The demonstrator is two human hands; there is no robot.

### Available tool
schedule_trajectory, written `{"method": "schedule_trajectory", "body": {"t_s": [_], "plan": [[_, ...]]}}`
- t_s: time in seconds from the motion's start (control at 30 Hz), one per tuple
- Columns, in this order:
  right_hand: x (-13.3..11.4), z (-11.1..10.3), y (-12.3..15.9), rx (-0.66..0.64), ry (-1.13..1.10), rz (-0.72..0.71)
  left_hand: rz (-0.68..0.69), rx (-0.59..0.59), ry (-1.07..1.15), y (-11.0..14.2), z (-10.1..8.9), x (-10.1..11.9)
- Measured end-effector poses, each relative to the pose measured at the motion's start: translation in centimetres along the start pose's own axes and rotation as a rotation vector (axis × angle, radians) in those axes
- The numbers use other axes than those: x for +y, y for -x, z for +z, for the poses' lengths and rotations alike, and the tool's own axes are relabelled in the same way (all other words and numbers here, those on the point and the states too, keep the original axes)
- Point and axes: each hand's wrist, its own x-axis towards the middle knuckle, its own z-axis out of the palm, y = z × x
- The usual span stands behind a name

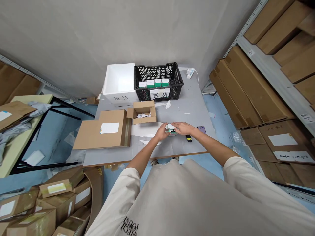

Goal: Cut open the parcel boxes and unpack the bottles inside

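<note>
A small white-and-green box rests near the table's front edge, between both hands. My left hand has its fingers closed on the box's left side. From the right, my right hand reaches over the top of the same box, its fingers pressed on it; part of the box is hidden beneath them. To the right of the box lies a black-and-yellow box cutter, close to a phone. Behind the left hand, an open cardboard box has crumpled paper inside.
A black crate with several white-and-green boxes stands at the back beside a white foam box. A large flattened carton lies at left. A power strip sits back right. Stacked cartons flank the table.
</note>
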Motion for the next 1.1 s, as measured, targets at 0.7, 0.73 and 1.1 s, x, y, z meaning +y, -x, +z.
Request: {"method": "schedule_trajectory", "body": {"t_s": [0.7, 0.73, 1.1], "plan": [[-0.1, 2.4, -1.9, 0.122, 0.020, 0.324, 0.273, -0.026, -0.388, 0.3, -1.3, 2.2], [-0.1, 2.3, -1.8, 0.113, 0.007, 0.327, 0.285, -0.051, -0.390, 0.2, -1.3, 2.4], [1.4, 2.2, 0.1, 0.336, -0.183, 0.285, 0.310, -0.153, -0.472, -0.7, -2.1, 2.8]]}}
